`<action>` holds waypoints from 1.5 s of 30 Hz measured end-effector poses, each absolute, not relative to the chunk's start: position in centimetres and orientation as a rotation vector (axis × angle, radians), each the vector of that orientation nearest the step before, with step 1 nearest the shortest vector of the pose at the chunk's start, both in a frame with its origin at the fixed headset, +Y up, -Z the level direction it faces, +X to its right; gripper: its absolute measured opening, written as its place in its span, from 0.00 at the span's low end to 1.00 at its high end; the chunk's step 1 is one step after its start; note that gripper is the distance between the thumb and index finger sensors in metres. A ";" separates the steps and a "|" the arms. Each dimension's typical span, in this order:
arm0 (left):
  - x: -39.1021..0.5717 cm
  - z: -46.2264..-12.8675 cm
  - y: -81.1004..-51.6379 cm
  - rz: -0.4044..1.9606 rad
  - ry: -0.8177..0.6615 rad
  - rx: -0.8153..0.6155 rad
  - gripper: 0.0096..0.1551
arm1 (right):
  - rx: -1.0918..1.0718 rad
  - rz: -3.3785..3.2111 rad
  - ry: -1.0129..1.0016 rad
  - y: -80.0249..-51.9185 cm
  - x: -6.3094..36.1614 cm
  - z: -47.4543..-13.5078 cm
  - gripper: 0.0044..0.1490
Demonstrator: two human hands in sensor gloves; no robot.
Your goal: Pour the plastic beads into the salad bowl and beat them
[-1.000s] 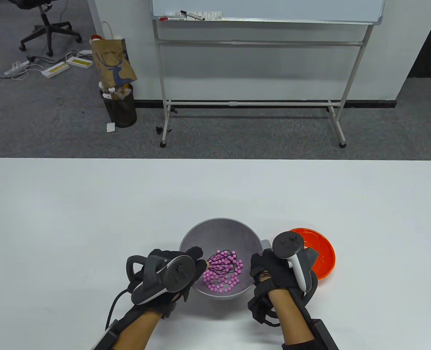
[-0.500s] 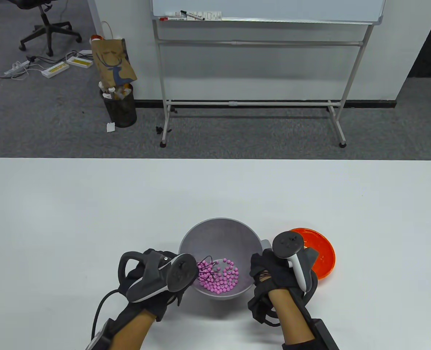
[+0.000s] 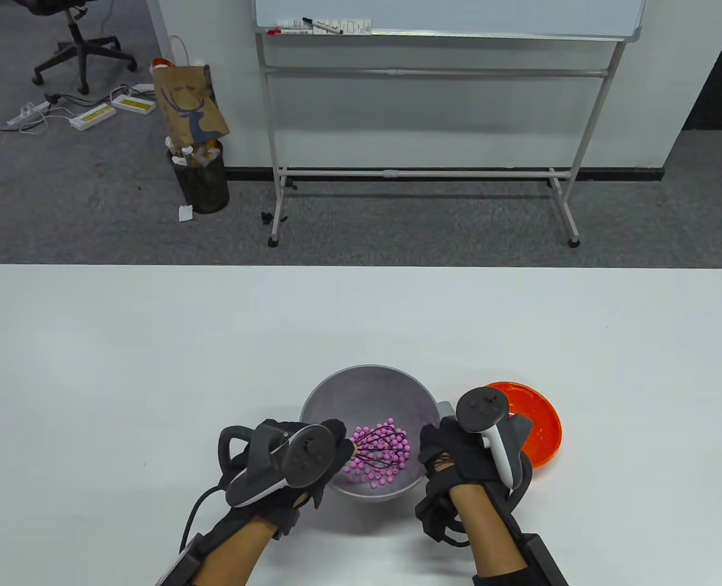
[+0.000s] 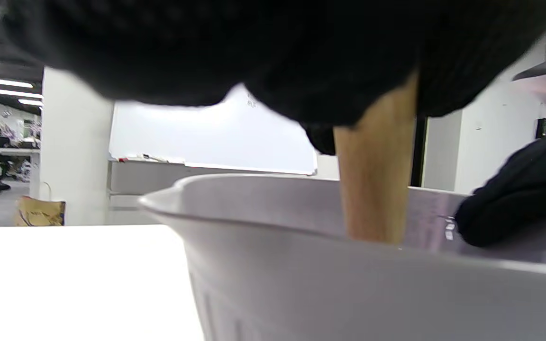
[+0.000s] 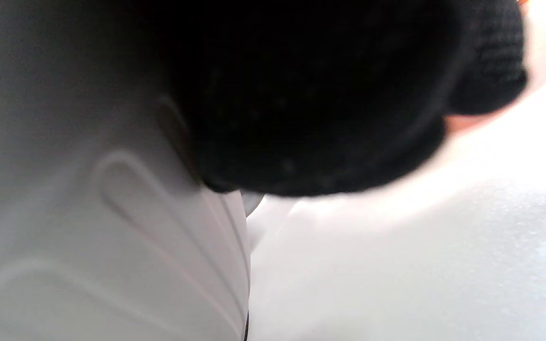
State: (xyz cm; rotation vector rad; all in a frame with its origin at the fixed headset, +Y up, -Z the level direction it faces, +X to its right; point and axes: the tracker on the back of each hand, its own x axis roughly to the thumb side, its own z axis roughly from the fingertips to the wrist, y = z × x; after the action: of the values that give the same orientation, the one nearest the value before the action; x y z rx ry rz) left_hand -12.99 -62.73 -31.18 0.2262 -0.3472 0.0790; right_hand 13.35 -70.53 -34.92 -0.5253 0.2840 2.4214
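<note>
I see beads (image 3: 378,455) in bowl (image 3: 367,390); whisk (image 3: 376,445) among beads; plate (image 3: 541,427) right of bowl; all on table (image 3: 153,366)

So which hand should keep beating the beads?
The left hand: it grips the whisk, whose wires sit among the pink beads. The right hand holds the salad bowl by its rim.

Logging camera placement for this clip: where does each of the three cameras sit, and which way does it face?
Table view: high, facing down and outward over the table; both gloved hands, left hand, right hand, at the salad bowl.
Left wrist view: low beside the bowl, facing across its rim toward the whiteboard; glove above, whisk handle.
Right wrist view: pressed to the bowl's outer wall; blurred glove fills it.
Shared: the bowl appears in all.
</note>
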 end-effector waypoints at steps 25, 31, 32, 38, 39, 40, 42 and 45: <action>-12.6 -30.0 -60.7 0.108 -0.487 0.076 0.23 | -0.528 2.424 0.283 -70.5 13.3 -34.9 0.35; -12.6 -30.8 -62.4 0.160 -0.429 0.136 0.24 | -0.529 2.425 0.282 -70.5 13.3 -34.9 0.35; -12.6 -30.9 -62.6 0.147 -0.418 0.159 0.24 | -0.529 2.425 0.281 -70.5 13.3 -34.9 0.35; -13.4 -31.3 -62.8 0.013 -0.336 0.283 0.26 | -0.530 2.424 0.279 -70.5 13.3 -34.9 0.35; -13.6 -31.5 -62.8 0.022 -0.334 0.272 0.26 | -0.530 2.424 0.279 -70.5 13.3 -34.9 0.35; -13.8 -31.6 -62.7 0.046 -0.331 0.262 0.26 | -0.530 2.424 0.280 -70.5 13.3 -34.9 0.35; -14.1 -31.6 -62.4 0.028 -0.315 0.267 0.25 | -0.529 2.423 0.280 -70.5 13.3 -34.9 0.35; -14.4 -31.6 -61.7 0.005 -0.309 0.228 0.24 | -0.529 2.422 0.281 -70.5 13.3 -34.9 0.35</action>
State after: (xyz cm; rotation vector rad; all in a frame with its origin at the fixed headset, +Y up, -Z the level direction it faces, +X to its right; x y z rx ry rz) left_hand -14.41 -61.74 -31.61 0.2281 -0.3090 0.0050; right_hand 13.29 -70.51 -34.91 -0.5292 0.2811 2.4225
